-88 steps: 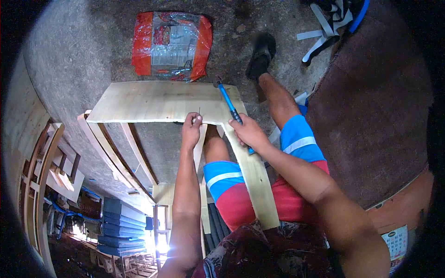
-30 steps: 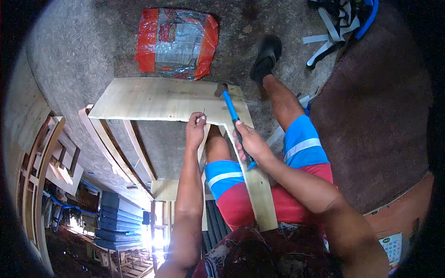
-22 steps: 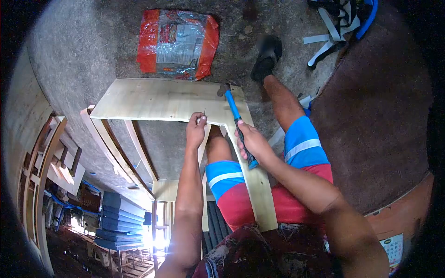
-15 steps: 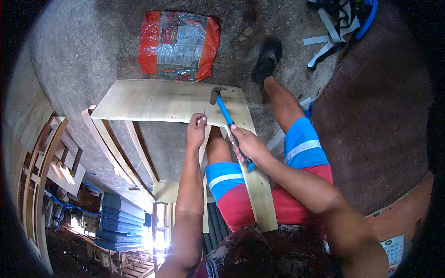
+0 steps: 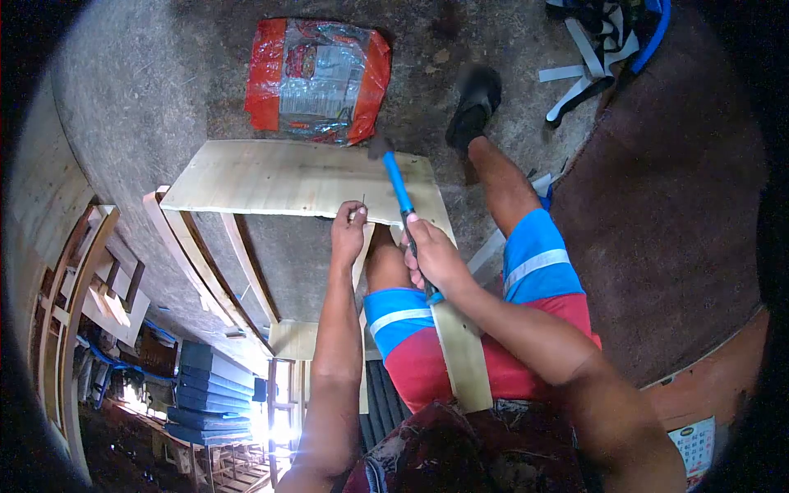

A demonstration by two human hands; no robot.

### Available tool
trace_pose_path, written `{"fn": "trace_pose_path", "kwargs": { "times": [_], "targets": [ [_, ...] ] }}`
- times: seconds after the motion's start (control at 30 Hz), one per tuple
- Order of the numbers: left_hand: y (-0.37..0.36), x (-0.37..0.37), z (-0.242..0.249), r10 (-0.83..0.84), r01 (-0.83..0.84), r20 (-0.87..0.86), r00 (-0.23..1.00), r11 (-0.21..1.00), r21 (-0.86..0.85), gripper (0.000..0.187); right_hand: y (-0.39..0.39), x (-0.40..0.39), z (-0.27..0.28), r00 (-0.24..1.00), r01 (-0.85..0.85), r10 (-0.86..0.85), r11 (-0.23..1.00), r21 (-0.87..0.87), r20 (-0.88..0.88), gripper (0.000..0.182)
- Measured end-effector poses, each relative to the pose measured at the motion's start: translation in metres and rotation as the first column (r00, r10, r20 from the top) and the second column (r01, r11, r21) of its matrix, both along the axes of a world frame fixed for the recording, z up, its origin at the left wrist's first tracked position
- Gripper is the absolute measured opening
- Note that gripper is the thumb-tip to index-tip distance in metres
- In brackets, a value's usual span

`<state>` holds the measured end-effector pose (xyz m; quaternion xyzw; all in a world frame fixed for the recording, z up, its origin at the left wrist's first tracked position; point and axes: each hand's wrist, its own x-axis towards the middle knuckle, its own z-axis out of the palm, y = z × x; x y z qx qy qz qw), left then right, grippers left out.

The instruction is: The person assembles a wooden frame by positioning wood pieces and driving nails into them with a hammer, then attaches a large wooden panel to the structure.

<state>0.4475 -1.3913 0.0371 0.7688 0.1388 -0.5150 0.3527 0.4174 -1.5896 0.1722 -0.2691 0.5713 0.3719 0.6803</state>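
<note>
Grey floor (image 5: 148, 140) spreads beyond the pale board (image 5: 279, 177), a packet (image 5: 320, 86) lying just past its far edge. Reaching straight forward, the left hand (image 5: 348, 232) pinches a nail (image 5: 363, 200) at the board's inner edge; slanting in from the near right, the right hand (image 5: 436, 256) clenches the hammer (image 5: 397, 182), its blurred head near the far edge.

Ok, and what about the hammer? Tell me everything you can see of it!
The hammer has a bright blue shaft, a black grip with a blue end, and a dark, blurry head that looks like metal. The right hand wraps its fingers around the grip. It slants, head end away from the person, with the head over the far edge of the pale wooden board. I can't tell if they touch.
</note>
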Motion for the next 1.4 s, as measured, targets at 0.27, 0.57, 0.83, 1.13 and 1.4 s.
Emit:
{"fn": "trace_pose_path", "kwargs": {
  "times": [0.27,0.57,0.83,1.13,1.4],
  "targets": [
    [-0.003,0.002,0.0,0.028,-0.028,-0.013,1.0,1.0,-0.004,0.014,-0.007,0.008,-0.002,0.998,0.058,-0.057,0.998,0.023,-0.017,0.05],
    [0.002,0.002,0.0,0.003,-0.003,-0.015,1.0,1.0,-0.009,0.013,-0.01,0.006,-0.005,0.999,-0.024,0.025,0.999,0.04,-0.023,0.049],
    [0.0,0.004,0.001,0.017,-0.017,-0.026,1.0,1.0,-0.006,0.014,-0.002,0.016,-0.003,0.999,0.029,-0.027,0.993,-0.113,0.019,0.047],
    [0.003,0.009,0.0,-0.017,0.016,-0.072,0.997,1.0,-0.006,0.018,-0.012,0.022,-0.004,1.0,0.014,-0.014,1.0,-0.024,-0.014,0.048],
    [-0.002,-0.005,0.011,-0.385,0.385,0.354,0.852,0.92,0.075,0.081,0.001,-0.021,-0.006,0.998,-0.013,0.013,1.0,-0.001,-0.06,0.048]
  ]
}}
